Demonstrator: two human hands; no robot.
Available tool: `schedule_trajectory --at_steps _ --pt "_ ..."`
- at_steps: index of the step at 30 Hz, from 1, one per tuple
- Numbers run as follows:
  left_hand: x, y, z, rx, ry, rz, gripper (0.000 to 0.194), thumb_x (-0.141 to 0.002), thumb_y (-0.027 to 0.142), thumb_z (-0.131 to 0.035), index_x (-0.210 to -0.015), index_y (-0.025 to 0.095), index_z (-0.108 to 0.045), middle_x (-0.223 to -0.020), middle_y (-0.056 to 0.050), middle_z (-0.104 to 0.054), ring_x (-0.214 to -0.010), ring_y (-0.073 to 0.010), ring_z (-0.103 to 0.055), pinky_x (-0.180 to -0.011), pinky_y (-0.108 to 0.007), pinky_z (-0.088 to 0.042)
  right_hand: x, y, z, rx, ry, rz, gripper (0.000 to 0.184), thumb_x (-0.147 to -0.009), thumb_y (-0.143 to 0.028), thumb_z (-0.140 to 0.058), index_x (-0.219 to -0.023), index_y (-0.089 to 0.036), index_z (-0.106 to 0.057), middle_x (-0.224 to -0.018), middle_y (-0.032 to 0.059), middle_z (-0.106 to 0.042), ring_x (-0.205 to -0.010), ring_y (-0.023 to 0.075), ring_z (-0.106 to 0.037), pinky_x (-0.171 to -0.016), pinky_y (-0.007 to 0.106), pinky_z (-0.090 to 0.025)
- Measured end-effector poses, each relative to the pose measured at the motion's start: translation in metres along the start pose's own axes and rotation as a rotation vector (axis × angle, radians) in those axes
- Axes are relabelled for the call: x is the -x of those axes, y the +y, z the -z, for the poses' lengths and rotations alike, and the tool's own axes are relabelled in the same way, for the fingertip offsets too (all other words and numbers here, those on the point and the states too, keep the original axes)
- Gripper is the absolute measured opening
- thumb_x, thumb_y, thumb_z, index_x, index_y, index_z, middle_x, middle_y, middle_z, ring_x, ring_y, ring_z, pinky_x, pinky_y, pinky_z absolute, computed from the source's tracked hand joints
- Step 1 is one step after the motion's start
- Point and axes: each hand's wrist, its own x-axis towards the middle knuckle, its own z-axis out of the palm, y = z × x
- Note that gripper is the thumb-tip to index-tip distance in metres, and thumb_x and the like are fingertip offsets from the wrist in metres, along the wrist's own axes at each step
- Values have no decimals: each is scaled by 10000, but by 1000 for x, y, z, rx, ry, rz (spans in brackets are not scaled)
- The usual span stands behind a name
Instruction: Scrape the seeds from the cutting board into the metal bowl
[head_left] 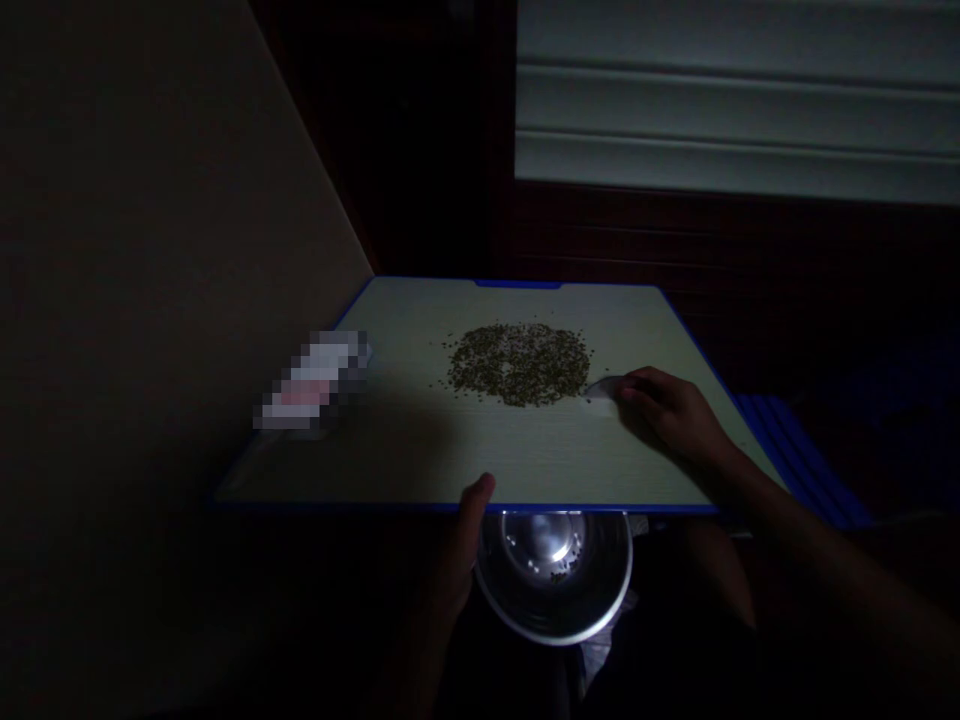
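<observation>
Pale slatted panel [712, 100] upper right; dim wall [187, 200] left; blue ribbed item [802, 460] right; pixelated object [315, 385] left.

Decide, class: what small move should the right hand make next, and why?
Perhaps the right hand should lightly draw a few grains toward the near edge of the blue-edged board: its grip holds a thin tool at their right side, and the metal bowl below that edge contains small dark specks.
</observation>
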Motion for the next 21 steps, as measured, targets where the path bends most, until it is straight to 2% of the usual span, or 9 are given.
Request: schedule_trajectory --at_steps 5,9,14,18,21 --pt "1 0 -1 -7 -33 -28 355 -796 504 -758 -992 208 -746 -1132 -85 -762 -1212 -302 -642 -1086 -397 -440 1 -3 2 20 25 12 261 -903 -421 -620 -987 -190 -707 -968 96 -745 -884 269 -674 -803 392 -495" --pt "2 2 -3 -31 65 -58 395 -747 480 -807 -1024 209 -730 -1125 -81 -759 -1244 -307 -621 -1121 -416 -406 5 -6 3 37 22 -7 269 -910 -419 -611 -997 -179 -699 -956 102 -737 -879 271 -669 -784 388 -488" --pt "6 5 -4 -89 148 -161 411 -748 468 -812 -1079 240 -724 -1181 -81 -742 -1276 -308 -594 -1152 -419 -372 12 -9 6 55 53 -67 245 -906 -403 -617 -982 -183 -692 -951 100 -738 -861 266 -669 -775 387 -486" --pt "6 6 -2 -123 92 -90 377 -770 514 -784 -1028 242 -740 -1185 -82 -743 -1267 -321 -599 -1148 -423 -379 16 -9 7 44 68 -88 230 -900 -395 -624 -976 -190 -694 -954 105 -747 -867 277 -680 -776 400 -499" --pt "4 6 -2 -115 104 -96 363 -770 513 -785 -1026 259 -741 -1164 -61 -750 -1279 -318 -591 -1146 -426 -385 18 -9 7 47 61 -70 224 -905 -389 -621 -992 -197 -699 -967 103 -753 -884 278 -683 -788 403 -506"
